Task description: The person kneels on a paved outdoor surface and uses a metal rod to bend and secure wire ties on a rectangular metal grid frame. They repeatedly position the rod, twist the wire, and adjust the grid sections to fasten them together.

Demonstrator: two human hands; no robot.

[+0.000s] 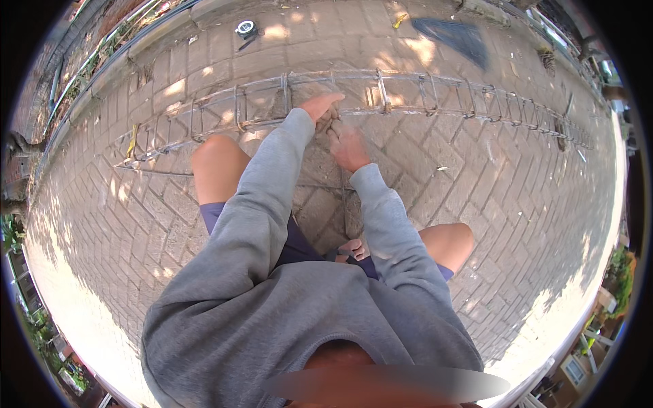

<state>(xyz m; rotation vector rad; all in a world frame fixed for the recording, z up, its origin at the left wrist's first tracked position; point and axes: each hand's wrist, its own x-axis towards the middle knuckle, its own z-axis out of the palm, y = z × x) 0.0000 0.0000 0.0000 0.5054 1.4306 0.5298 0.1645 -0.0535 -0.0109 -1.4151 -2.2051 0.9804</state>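
A long rebar cage (422,109), thin steel bars joined by several square stirrups, lies across the paving in front of my knees. My left hand (318,107) is at the near side of the cage, its fingers curled round the steel there and one digit pointing right. Just below and to its right, my right hand (352,148) is closed and smeared by motion. Its fingertips meet the left hand's fingers at the near bar. Whatever lies between them is too small and blurred to name. A thin rod (345,204) runs along the ground between my legs.
Beyond the cage lie a round tape measure (245,28) and a small dark stick-like thing (247,44). A dark sheet (454,41) is spread at the far right. A raised kerb (146,46) borders the brick paving (490,217) at the far left. My bent knees flank my arms.
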